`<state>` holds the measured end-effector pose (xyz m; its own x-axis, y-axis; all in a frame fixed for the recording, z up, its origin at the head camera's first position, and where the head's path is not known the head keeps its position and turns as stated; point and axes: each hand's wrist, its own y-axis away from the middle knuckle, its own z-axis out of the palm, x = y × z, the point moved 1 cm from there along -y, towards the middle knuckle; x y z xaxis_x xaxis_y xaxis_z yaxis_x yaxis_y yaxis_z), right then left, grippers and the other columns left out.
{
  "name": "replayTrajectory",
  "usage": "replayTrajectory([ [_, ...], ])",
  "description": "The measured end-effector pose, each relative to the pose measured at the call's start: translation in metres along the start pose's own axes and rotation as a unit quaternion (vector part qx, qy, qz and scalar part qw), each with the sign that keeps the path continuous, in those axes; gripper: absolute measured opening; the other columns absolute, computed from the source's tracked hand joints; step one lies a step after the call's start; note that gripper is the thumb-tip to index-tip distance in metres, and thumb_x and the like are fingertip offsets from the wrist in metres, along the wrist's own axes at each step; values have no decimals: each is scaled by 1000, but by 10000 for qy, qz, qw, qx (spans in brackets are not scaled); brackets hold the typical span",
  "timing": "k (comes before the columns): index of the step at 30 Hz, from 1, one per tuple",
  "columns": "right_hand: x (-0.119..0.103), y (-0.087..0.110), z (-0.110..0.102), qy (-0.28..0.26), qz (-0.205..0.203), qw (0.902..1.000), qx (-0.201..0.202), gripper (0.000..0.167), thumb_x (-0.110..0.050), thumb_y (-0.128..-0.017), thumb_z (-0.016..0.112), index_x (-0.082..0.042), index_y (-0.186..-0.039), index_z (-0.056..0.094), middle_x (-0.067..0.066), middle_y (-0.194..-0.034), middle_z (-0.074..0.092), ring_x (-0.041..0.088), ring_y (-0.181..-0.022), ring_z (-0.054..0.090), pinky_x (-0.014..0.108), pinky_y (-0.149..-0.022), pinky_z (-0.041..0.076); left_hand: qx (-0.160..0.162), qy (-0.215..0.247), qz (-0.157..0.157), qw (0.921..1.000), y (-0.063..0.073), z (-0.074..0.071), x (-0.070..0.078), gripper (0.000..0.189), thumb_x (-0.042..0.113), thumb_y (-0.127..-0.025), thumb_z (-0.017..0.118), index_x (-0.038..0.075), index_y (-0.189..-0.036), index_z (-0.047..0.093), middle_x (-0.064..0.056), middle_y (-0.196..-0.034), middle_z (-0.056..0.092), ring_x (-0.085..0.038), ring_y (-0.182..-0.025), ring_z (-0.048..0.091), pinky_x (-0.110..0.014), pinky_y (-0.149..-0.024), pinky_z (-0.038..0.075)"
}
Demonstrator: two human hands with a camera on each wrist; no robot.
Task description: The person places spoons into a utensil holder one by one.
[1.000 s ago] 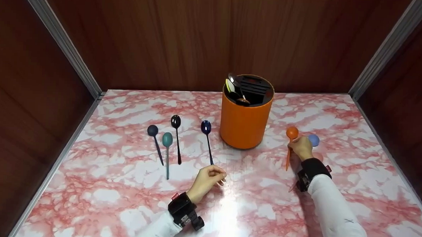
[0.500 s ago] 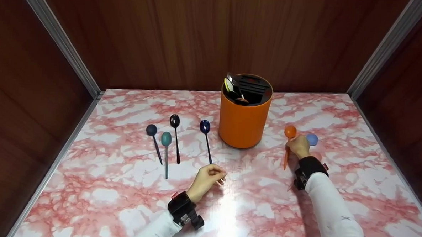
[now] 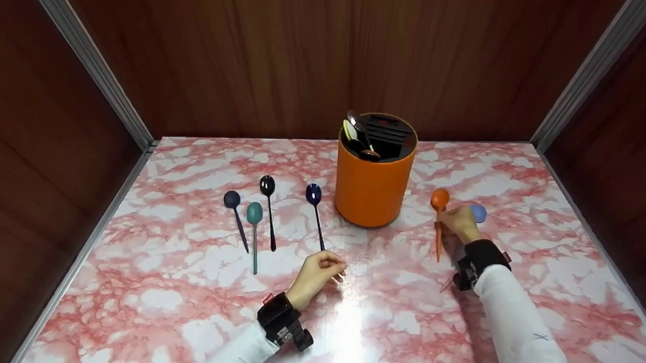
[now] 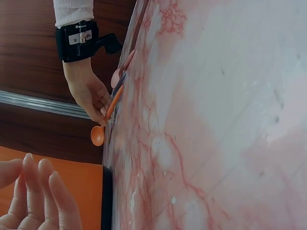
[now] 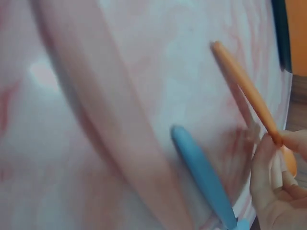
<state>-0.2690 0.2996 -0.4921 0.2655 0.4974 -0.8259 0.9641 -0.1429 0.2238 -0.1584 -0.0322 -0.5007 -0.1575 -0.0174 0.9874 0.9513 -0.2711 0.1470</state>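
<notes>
My right hand (image 3: 461, 224) pinches an orange spoon (image 3: 438, 246) by the handle, just below its bowl. In the right wrist view a shadow spreads from the handle's tail end, and the handle (image 5: 244, 86) slants up off the table toward thumb and fingers. Beside that hand lie a blue spoon (image 3: 478, 213) and a pink spoon (image 5: 110, 105), both partly hidden by the hand and wrist in the head view. My left hand (image 3: 317, 275) holds nothing. Its fingers are loosely bent, thumb close to the index finger, near the handle end of a shiny dark-blue spoon (image 3: 314, 195).
An orange cylindrical utensil holder (image 3: 374, 192) with a black slotted top stands between the hands, farther back, with several spoons in it. A black spoon (image 3: 267, 186), a teal spoon (image 3: 255, 213) and a navy spoon (image 3: 233, 200) lie at left. Wooden panels enclose the marbled table (image 3: 186, 317).
My right hand has taken hold of the orange spoon and raised it slightly; its bowl has shifted a little left and back. My left hand stays in place.
</notes>
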Motion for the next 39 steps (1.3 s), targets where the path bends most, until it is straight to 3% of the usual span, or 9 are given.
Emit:
replayTrajectory([
  [7, -8, 2, -12, -244, -154, 9995, -114, 35, -12, -87, 60, 16, -108, 57, -14, -59, 58, -2, -57, 56, 15, -60, 50, 2, -24, 53, 10000, 0, 2, 0, 21, 7, -85, 61, -10, -97, 58, 2, -70, 60, -14, -64, 59, -36, -61, 56],
  [10, -10, 2, -16, -586, -184, 9980, -158, 43, -14, -89, 58, 18, -117, 52, -16, -61, 59, -4, -60, 57, 15, -63, 51, -34, -37, 35, 10000, 0, 3, 0, 22, 7, -85, 60, -10, -97, 58, 3, -70, 60, -13, -64, 58, -36, -61, 56],
  [15, -17, 4, -21, -1573, -614, 9856, -61, 43, -6, -90, 53, 23, -120, 44, -16, -64, 61, -4, -63, 60, 14, -64, 53, -40, -33, -3, 10000, 1, 2, -1, 23, 7, -85, 60, -12, -99, 57, 1, -71, 61, -11, -63, 58, -38, -63, 57],
  [19, -26, 6, -26, -2013, -1008, 9743, 12, 35, -1, -90, 50, 23, -114, 46, -14, -66, 64, -2, -65, 62, 15, -66, 54, -20, 8, -14, 10000, 1, 1, -2, 22, 7, -85, 60, -11, -98, 58, -3, -74, 62, -13, -63, 58, -39, -63, 57],
  [23, -35, 7, -33, -2045, -1165, 9718, 127, 28, -1, -90, 51, 19, -109, 50, -13, -68, 65, 0, -66, 63, 16, -67, 55, -74, -3, -16, 10000, 1, 0, -2, 21, 7, -85, 60, -10, -97, 58, -1, -72, 61, -12, -63, 58, -37, -62, 56],
  [26, -46, 10, -37, -1787, -1219, 9761, 219, 31, -5, -90, 53, 18, -111, 50, -16, -68, 64, -2, -66, 62, 17, -68, 55, -101, -2, -35, 9999, 1, 0, -1, 21, 8, -85, 61, -10, -98, 58, 2, -71, 60, -11, -62, 58, -34, -60, 56],
  [31, -63, 12, -40, -1549, -1252, 9794, 318, 34, -7, -90, 54, 18, -113, 49, -18, -66, 62, -4, -65, 61, 16, -67, 55, -54, 30, -71, 10000, 1, -1, -2, 21, 8, -85, 61, -9, -97, 59, 0, -72, 60, -11, -63, 59, -33, -60, 56],
  [39, -84, 19, -42, -1438, -1475, 9778, 392, 25, -6, -89, 55, 12, -105, 53, -17, -64, 60, -3, -62, 60, 16, -66, 55, -70, 86, -96, 9999, 1, -1, -1, 19, 7, -85, 61, -8, -96, 58, -2, -72, 61, -11, -63, 58, -34, -60, 56],
])
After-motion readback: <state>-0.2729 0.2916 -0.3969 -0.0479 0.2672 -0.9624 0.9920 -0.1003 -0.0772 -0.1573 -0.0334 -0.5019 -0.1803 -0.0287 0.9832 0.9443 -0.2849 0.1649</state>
